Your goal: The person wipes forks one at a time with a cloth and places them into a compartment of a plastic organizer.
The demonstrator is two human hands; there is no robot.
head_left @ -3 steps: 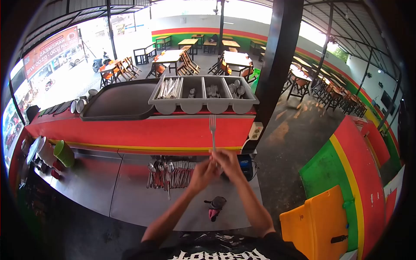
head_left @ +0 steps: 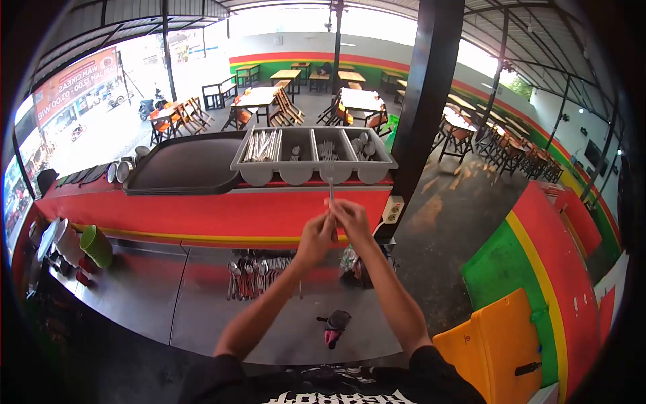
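Before the cutlery tray (head_left: 316, 174), a fork (head_left: 330, 190) points tines-up, overlapping its front (contact unclear); right hand (head_left: 352, 219) and left hand (head_left: 314, 240) grip the handle.

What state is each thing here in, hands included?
Fork: upright, tines up.
Right hand: closed on the fork.
Left hand: closed at its lower end.
Cutlery holder: open, cutlery in all four compartments.
Large tray: lying flat.
Lower cutlery: laid side by side.
Green container: tilted.
Dark-and-pink bundle: bunched up.
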